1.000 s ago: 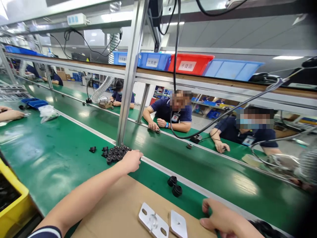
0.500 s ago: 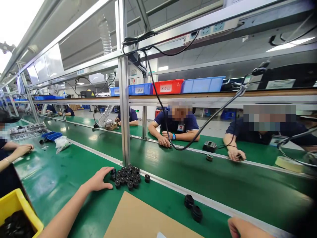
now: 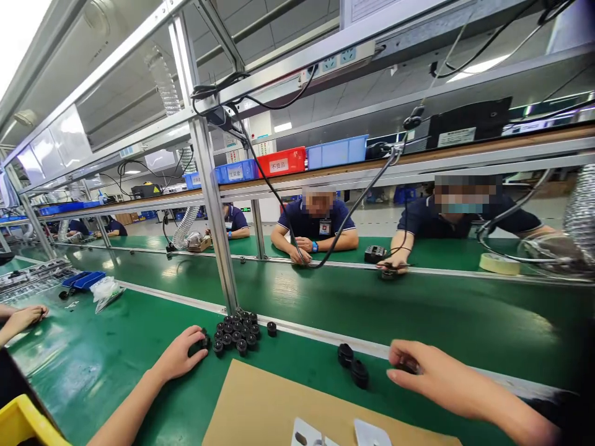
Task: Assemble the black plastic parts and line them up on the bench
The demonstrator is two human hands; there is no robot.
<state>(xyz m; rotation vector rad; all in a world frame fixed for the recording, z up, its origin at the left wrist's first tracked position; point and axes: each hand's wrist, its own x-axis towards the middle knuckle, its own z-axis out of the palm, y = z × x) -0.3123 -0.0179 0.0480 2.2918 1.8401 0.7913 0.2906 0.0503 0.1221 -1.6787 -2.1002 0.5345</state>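
Holding a black part [image 3: 205, 341] in the left hand [image 3: 180, 355], just left of the black cluster [image 3: 237, 336]. Curling the right hand [image 3: 432, 375] well right of the cluster, past two black pieces [image 3: 359, 373]; cannot tell whether gripping anything.

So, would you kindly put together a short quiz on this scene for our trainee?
1. Multiple choice: what colour is the bin standing between blue bins on the shelf?
A) yellow
B) red
C) green

2. True or false: the left hand is nearer than the right hand to the large cluster of black parts.

3. Fill in: the silver plates, partly in view, lie on a ____ sheet.

Key: 1 B; 2 true; 3 brown.
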